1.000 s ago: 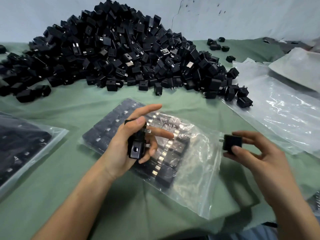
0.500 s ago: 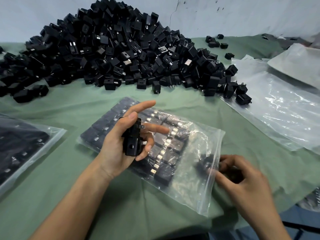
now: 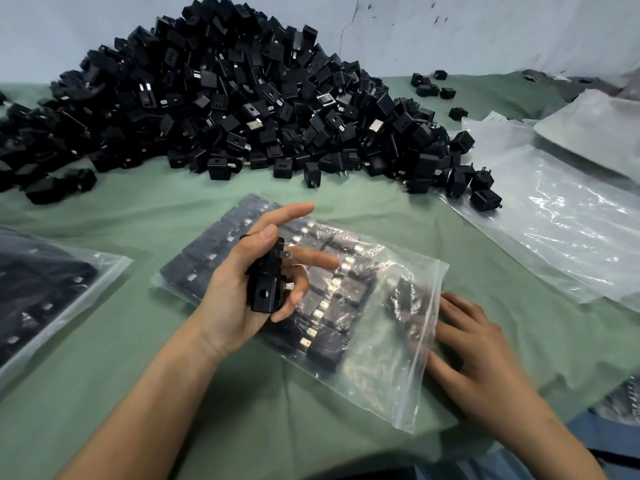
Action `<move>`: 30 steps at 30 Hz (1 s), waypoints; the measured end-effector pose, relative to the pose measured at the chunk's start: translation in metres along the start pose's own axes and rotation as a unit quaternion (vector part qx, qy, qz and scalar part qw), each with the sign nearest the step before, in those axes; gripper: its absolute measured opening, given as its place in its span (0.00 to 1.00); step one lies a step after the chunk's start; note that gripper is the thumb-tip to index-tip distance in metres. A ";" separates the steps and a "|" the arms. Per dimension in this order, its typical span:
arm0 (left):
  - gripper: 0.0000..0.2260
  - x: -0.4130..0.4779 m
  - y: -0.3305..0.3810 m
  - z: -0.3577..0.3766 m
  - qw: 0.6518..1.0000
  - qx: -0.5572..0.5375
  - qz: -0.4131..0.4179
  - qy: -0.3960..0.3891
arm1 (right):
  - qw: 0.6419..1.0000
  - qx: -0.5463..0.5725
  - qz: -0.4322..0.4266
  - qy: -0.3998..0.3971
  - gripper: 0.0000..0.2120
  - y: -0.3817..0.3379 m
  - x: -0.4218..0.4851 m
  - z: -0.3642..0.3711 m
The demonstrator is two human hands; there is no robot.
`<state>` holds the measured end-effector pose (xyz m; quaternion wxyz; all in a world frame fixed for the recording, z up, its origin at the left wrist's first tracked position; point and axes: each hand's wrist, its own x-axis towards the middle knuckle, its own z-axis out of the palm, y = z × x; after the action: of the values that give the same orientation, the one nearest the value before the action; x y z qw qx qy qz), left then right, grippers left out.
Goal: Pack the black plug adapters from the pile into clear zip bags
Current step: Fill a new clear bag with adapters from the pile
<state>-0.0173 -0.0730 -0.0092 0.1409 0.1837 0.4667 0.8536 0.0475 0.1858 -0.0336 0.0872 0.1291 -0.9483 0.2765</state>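
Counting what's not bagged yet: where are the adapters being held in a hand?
Head view, centre-left: the left hand grips the held adapters over the half-filled zip bag, nearer the camera than the big pile.

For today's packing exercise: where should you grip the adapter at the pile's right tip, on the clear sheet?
Pinch the adapter across its boxy body's flat sides, from above: its prongs stick out rightward and nothing lies on it.
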 end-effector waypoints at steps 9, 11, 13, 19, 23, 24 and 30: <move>0.24 0.000 0.000 0.001 1.000 0.000 0.001 0.003 | 0.993 -0.096 0.067 -0.018 0.20 -0.001 0.010 0.012; 0.25 0.000 0.000 0.001 1.000 0.003 0.002 0.004 | 0.994 -0.090 0.060 0.008 0.26 -0.006 0.004 0.013; 0.24 0.000 0.000 0.001 1.000 0.004 0.001 0.002 | 0.994 -0.091 0.054 -0.002 0.24 -0.007 0.002 0.016; 0.24 0.000 0.001 0.001 1.000 0.003 0.002 -0.002 | 0.988 -0.132 0.063 -0.041 0.25 -0.004 0.015 0.017; 0.24 0.000 0.000 0.001 1.000 0.006 0.004 -0.004 | 0.983 -0.151 0.077 -0.071 0.26 -0.003 0.021 0.020; 0.24 0.000 0.000 0.001 1.000 0.007 0.004 -0.004 | 0.983 -0.146 0.080 -0.082 0.27 -0.004 0.023 0.021; 0.24 0.000 0.000 0.001 1.000 0.007 0.004 -0.005 | 0.987 -0.117 0.062 -0.089 0.30 -0.008 0.031 0.026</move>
<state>-0.0166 -0.0722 -0.0089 0.1390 0.1910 0.4713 0.8497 0.0174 0.1592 -0.0436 -0.0003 0.0832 -0.9843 0.1559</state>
